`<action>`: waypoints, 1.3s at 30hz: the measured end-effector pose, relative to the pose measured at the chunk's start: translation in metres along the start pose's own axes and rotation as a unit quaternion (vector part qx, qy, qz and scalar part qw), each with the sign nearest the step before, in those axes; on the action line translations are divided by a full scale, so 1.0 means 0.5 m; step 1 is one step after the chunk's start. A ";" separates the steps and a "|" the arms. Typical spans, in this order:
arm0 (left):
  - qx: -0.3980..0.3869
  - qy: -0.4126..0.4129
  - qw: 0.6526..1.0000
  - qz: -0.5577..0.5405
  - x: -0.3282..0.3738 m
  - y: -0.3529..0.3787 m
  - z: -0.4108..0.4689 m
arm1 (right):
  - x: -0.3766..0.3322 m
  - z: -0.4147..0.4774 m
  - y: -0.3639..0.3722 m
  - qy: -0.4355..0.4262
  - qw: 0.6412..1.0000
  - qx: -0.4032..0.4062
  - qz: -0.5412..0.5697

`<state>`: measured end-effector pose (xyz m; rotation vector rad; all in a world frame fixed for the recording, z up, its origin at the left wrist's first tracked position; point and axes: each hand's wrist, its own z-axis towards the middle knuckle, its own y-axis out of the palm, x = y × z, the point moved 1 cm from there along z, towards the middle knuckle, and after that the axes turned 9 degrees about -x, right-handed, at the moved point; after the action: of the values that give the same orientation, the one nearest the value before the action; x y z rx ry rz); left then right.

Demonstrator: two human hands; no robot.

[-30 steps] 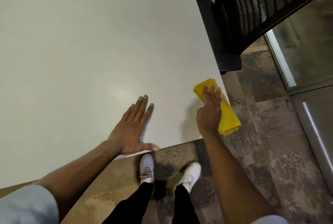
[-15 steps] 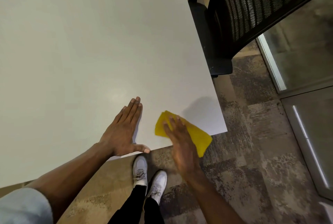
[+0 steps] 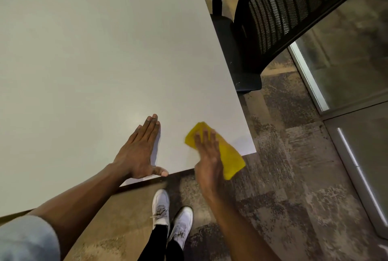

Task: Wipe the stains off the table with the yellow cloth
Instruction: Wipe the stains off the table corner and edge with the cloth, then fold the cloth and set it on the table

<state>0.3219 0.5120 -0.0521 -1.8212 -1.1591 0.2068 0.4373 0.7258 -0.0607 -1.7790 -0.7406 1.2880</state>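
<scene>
The table (image 3: 94, 55) is a broad, flat slab with a smooth, matte, pale grey-white top and a sharp square corner at the near right; no stain can be made out on its surface. The left hand (image 3: 139, 151) lies palm down on it near the front edge, fully open, the four fingers straight and pressed together, the thumb splayed out along the edge, gripping nothing. Just to its right the right hand (image 3: 206, 155) is spread flat over the cloth (image 3: 228, 155), fingers extended and slightly blurred, pressing it onto the tabletop rather than curling round it. The cloth is bright yellow, soft and folded into a thick, rough oblong; its far end peeks out beyond the fingertips, and its near end overhangs the table's front edge by the corner. Both forearms are bare, with a light grey sleeve (image 3: 25, 239) at the lower left. Below the edge stand two white laced shoes (image 3: 171, 216) on a mottled brown and grey carpet (image 3: 294, 176). A black chair (image 3: 279, 8) with a curved mesh back, a padded armrest and a dark seat is tucked beside the table's right side.
</scene>
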 end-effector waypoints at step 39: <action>0.215 -0.059 0.920 -0.323 0.236 -0.256 -0.435 | -0.155 -0.258 -0.290 -0.078 0.972 -0.100 0.197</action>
<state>0.4291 0.4853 0.2039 -0.9880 -1.5926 0.1668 0.5355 0.7016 0.1224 -2.0789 -0.6388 1.6801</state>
